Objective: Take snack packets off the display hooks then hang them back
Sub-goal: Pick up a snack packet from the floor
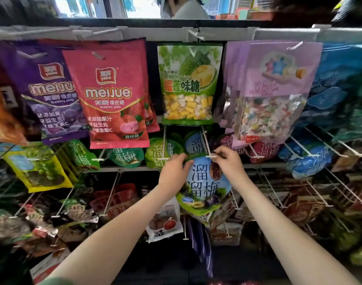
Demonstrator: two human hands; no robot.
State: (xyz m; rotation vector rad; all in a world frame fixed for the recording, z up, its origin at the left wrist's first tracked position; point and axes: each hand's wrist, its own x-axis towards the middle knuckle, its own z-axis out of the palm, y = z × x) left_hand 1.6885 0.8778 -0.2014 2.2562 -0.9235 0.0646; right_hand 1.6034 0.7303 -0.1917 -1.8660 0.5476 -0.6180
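The blue packet point(203, 182) sits just below the middle of the view. Its top edge is level with the white tip of the hook point(205, 140) and it hangs free of the shelf. Its long axis runs from 12 to 6 o'clock, nearly upright, with the header at 12 and the printed face turned to the wearer. The left hand point(175, 171) grips the top corner at 10 o'clock, fingers curled over the green header. The right hand point(228, 163) pinches the corner at 2 o'clock, thumb and forefinger right beside the hook tip. The packet is at the very end of the hook, though whether its hole is on the tip I cannot tell. To hang it, the hole must line up with the tip and slide back toward 12. More matching packets point(193, 141) sit farther along that hook, and a green durian bag point(188, 83) hangs at 12 o'clock above.
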